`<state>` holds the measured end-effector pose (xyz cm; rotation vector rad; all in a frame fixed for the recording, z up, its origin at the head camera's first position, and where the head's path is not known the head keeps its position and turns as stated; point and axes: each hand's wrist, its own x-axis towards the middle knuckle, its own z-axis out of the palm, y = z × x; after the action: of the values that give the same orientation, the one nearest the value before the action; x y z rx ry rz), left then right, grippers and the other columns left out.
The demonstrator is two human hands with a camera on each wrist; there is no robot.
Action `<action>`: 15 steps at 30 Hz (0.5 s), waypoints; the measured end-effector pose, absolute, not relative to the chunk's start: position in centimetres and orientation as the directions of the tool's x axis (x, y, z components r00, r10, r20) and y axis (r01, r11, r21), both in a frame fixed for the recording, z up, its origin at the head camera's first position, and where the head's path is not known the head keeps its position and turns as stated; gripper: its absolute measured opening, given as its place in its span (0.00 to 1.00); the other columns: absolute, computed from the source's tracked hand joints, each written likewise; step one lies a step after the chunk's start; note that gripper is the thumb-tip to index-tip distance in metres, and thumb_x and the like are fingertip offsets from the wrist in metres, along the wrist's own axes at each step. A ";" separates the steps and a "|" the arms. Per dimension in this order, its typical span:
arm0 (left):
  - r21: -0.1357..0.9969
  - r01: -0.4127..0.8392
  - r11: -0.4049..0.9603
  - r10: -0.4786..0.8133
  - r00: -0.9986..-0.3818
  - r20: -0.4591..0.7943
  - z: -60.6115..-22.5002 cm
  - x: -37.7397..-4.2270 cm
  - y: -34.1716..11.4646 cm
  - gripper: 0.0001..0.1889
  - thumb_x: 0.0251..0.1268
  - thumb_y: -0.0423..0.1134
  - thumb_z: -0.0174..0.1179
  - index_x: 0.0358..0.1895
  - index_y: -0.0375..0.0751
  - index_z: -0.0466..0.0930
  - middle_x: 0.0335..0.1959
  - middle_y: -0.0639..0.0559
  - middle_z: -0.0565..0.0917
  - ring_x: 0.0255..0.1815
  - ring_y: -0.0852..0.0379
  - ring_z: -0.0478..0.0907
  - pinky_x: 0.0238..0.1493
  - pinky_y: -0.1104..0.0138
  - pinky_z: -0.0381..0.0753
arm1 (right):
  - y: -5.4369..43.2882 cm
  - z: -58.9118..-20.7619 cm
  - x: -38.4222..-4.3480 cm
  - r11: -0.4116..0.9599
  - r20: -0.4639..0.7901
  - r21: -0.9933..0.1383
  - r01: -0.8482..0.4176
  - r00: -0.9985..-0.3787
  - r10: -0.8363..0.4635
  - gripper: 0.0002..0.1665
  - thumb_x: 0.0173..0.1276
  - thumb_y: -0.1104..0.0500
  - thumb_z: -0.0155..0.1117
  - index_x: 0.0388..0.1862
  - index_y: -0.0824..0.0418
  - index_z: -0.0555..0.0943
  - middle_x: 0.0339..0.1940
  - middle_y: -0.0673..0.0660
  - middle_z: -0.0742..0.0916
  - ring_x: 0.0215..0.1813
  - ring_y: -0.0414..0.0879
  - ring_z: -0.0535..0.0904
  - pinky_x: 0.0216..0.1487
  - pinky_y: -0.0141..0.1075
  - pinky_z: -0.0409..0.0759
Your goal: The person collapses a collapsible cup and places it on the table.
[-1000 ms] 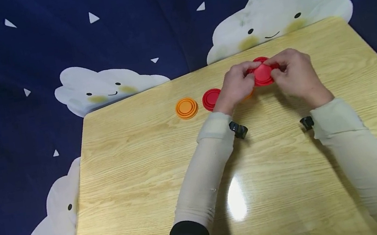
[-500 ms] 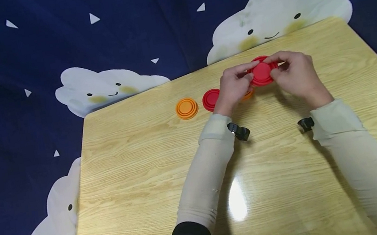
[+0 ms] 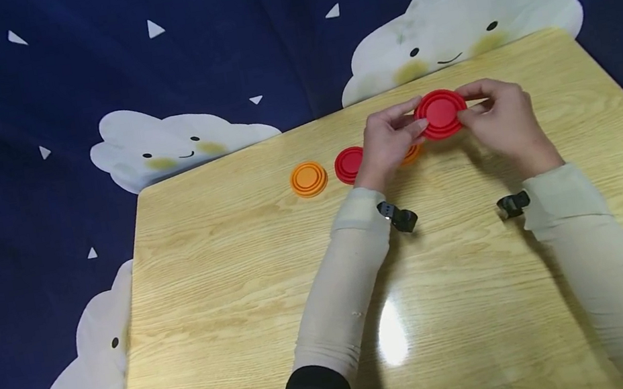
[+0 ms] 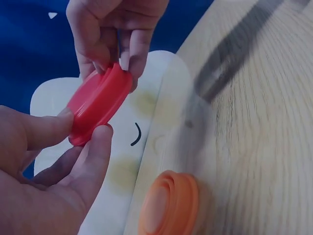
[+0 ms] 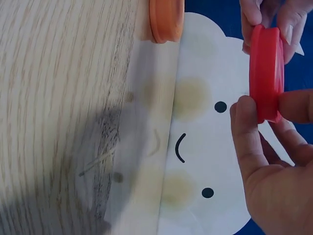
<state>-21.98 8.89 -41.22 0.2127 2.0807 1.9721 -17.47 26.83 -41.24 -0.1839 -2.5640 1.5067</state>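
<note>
A red collapsible cup [image 3: 441, 114], folded flat into a ringed disc, is held between both hands above the far part of the table. My left hand [image 3: 386, 145] pinches its left edge between thumb and fingers. Opposite, the thumb and fingers of my right hand [image 3: 504, 116] grip the right edge. In the left wrist view the red cup [image 4: 100, 100] is tilted, its thick rim showing. Just below the left hand lies an orange flattened cup [image 3: 412, 154], partly hidden by that hand; the right wrist view shows this orange cup [image 5: 166, 19] at its top.
Left of the hands, another red flattened cup [image 3: 348, 165] and an orange one [image 3: 308, 179] lie in a row on the wooden table [image 3: 211, 292]. A dark blue curtain [image 3: 212, 33] with white clouds hangs along the table's back edge.
Both hands have shifted slightly to the right with the red cup. Their fingers have moved outward to its edges, so more of its face shows.
</note>
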 end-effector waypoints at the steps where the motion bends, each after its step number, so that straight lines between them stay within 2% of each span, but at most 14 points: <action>1: 0.995 -0.077 0.069 0.286 -0.954 -0.094 -41.3 -21.9 9.0 0.22 0.60 0.23 0.68 0.58 0.41 0.85 0.41 0.52 0.86 0.36 0.58 0.86 0.37 0.68 0.87 | 27.0 -41.3 -17.4 0.497 0.068 -0.867 0.034 -0.980 0.186 0.23 0.70 0.62 0.61 0.63 0.66 0.79 0.60 0.64 0.82 0.41 0.35 0.81 0.35 0.20 0.77; 7: 0.981 -0.051 0.185 0.274 -0.956 -0.102 -41.6 -21.8 9.6 0.33 0.45 0.19 0.76 0.59 0.45 0.85 0.45 0.58 0.85 0.37 0.62 0.86 0.35 0.73 0.84 | 27.9 -41.4 -17.3 0.543 -0.020 -0.835 0.086 -0.992 0.126 0.33 0.70 0.56 0.66 0.72 0.63 0.73 0.68 0.62 0.72 0.54 0.52 0.75 0.42 0.24 0.75; 11: 0.958 0.006 0.287 0.227 -0.972 -0.062 -41.9 -21.8 10.2 0.35 0.39 0.18 0.78 0.56 0.45 0.86 0.47 0.59 0.84 0.37 0.64 0.85 0.31 0.75 0.83 | 28.4 -41.5 -17.2 0.546 -0.033 -0.837 0.046 -0.999 0.033 0.44 0.65 0.60 0.72 0.77 0.64 0.65 0.68 0.64 0.69 0.56 0.55 0.73 0.40 0.21 0.75; 15: 0.922 0.091 0.378 0.196 -0.980 0.016 -42.2 -21.6 10.8 0.33 0.39 0.21 0.80 0.55 0.42 0.86 0.50 0.55 0.84 0.36 0.64 0.84 0.29 0.77 0.81 | 28.6 -41.6 -17.3 0.561 -0.006 -0.828 -0.001 -1.000 -0.010 0.49 0.58 0.65 0.77 0.77 0.66 0.64 0.66 0.66 0.70 0.54 0.56 0.74 0.38 0.17 0.75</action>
<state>-21.63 10.82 -42.23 0.2641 2.5266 1.6805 -17.25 28.59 -41.65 0.0093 -2.7844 1.4765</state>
